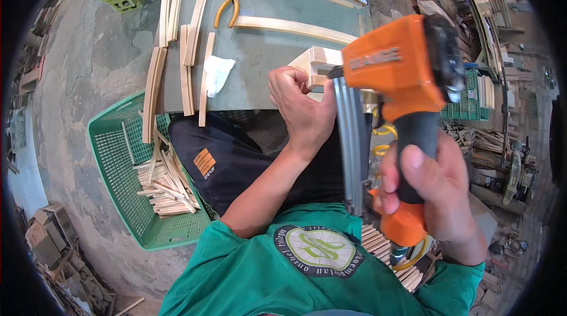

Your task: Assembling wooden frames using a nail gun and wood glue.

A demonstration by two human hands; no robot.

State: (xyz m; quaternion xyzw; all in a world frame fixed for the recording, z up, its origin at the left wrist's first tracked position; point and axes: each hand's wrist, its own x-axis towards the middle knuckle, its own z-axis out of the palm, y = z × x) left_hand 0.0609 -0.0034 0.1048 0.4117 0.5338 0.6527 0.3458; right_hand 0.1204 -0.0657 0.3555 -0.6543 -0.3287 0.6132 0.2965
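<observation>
My right hand [428,177] is wrapped round the black grip of an orange pneumatic nail gun [390,59], a little blurred by motion. The gun's nose points left, right at the end of a pale wooden frame [326,56]; whether it touches the wood I cannot tell. Closed on the near corner of that frame is my left hand [304,103], its fingers curled over the wood at the table's front edge. Part of the frame is hidden behind the gun. A grey magazine [348,145] slants down from the gun's nose toward my lap.
On the grey-green table [260,56] lie several wooden strips [188,68], orange-handled pliers [228,7] and a crumpled white cloth or paper [218,74]. Left of my legs, a green plastic crate [121,177] holds wood pieces. A yellow hose [384,133] coils at right, near scattered wood scraps [478,139].
</observation>
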